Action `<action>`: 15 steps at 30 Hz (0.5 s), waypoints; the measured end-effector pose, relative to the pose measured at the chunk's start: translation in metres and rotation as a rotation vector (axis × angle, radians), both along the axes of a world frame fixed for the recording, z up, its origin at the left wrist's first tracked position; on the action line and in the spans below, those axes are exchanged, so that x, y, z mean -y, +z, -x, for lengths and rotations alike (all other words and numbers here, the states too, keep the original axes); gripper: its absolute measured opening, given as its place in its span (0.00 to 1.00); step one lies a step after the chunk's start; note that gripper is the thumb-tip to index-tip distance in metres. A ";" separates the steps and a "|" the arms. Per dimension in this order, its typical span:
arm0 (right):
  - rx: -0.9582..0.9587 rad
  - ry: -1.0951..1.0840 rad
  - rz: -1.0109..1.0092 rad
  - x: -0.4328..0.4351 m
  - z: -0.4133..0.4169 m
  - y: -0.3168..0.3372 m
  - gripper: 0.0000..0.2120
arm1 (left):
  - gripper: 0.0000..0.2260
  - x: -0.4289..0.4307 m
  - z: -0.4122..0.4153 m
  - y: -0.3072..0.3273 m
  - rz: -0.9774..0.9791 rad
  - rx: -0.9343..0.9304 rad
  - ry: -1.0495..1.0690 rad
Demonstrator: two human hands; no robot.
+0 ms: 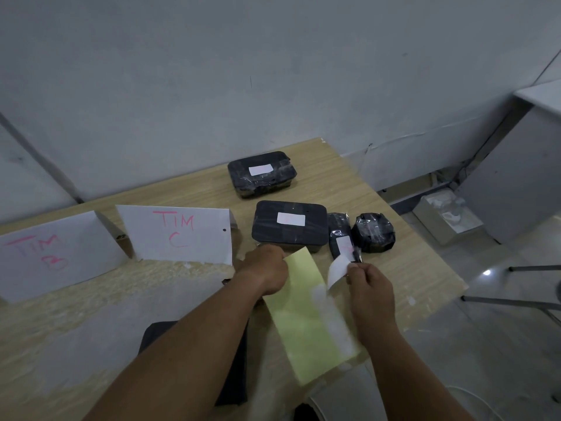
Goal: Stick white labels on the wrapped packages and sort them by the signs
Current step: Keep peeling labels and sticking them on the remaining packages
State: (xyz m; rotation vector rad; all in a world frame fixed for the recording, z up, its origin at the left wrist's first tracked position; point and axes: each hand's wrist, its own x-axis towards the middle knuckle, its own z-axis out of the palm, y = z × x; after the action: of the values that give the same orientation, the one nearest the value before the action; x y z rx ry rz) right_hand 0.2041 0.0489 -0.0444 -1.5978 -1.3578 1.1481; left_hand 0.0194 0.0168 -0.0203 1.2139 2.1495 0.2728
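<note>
the right hand (368, 287) pinches one corner of a white label (337, 270) between thumb and fingertips; the label curls upward, its lower end seemingly at the yellow backing sheet (303, 329). the left hand (267, 268) grips that sheet by its far end, above the table (419, 268). the label looks feather-light, limp and tacky on one face, so it is best held by a bare edge, or it may fold onto itself. just beyond, the round package (374, 232) shows no label; the narrow package (340, 238) touching it and the two flat packages (291, 226) do. their film wrap looks slick. the tim c sign (179, 235) and tim b sign (45, 253) stand to the left.
</note>
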 end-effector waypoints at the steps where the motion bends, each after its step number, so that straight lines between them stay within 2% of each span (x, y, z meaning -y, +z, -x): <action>1: -0.038 -0.037 0.024 -0.001 -0.002 0.000 0.12 | 0.11 0.000 -0.002 -0.001 0.009 -0.105 -0.020; 4: -0.106 -0.089 0.077 -0.001 -0.004 0.001 0.12 | 0.12 0.002 -0.010 -0.004 0.028 -0.406 -0.145; 6: -0.142 -0.106 0.099 -0.002 -0.003 0.001 0.12 | 0.19 0.005 -0.015 -0.004 -0.085 -0.506 -0.233; 9: -0.162 -0.120 0.142 -0.004 0.001 0.002 0.13 | 0.25 0.007 -0.025 -0.003 -0.360 -0.446 -0.443; 11: -0.213 -0.125 0.175 -0.004 0.003 0.002 0.12 | 0.26 0.007 -0.032 -0.002 -0.432 -0.443 -0.510; 13: -0.242 -0.114 0.209 -0.004 0.005 0.002 0.11 | 0.22 0.006 -0.037 -0.003 -0.471 -0.426 -0.470; 15: -0.252 -0.102 0.231 -0.005 0.005 0.002 0.10 | 0.14 0.006 -0.040 -0.004 -0.519 -0.384 -0.423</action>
State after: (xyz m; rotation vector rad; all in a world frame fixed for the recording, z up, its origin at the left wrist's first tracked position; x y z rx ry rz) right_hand 0.1986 0.0535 -0.0423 -1.5973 -1.0000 1.4300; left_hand 0.0594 0.0108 -0.0239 2.1277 2.1237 0.4570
